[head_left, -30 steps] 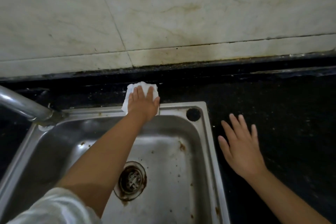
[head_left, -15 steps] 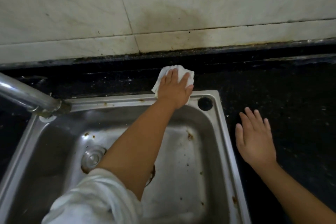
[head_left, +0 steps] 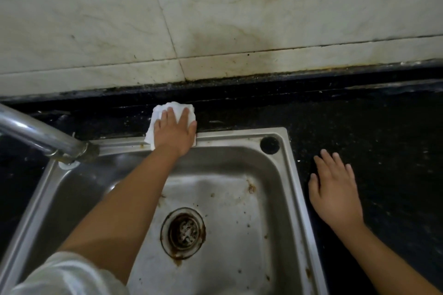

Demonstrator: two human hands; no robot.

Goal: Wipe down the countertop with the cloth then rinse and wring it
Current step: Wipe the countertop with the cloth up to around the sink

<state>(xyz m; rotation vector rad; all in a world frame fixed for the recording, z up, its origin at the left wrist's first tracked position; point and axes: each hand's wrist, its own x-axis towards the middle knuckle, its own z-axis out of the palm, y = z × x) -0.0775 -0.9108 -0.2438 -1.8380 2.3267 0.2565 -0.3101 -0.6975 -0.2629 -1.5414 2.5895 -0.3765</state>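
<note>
The left hand (head_left: 173,133) pressed the cloth (head_left: 173,110) flat, fingers straight, on the dark surface (head_left: 383,139) at the sink's (head_left: 291,175) back rim. The right hand (head_left: 335,189) lay flat on the surface beside the sink, fingers spread, holding nothing.

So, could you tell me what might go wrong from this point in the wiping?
1. The left hand presses the cloth flat, half on the sink rim; it could slide off into the stained basin and pick up grime.
2. The faucet stands close to the left; a sweep that way may bump it.
3. The right hand rests on the dark countertop, which may be wet, so it could slip.
</note>
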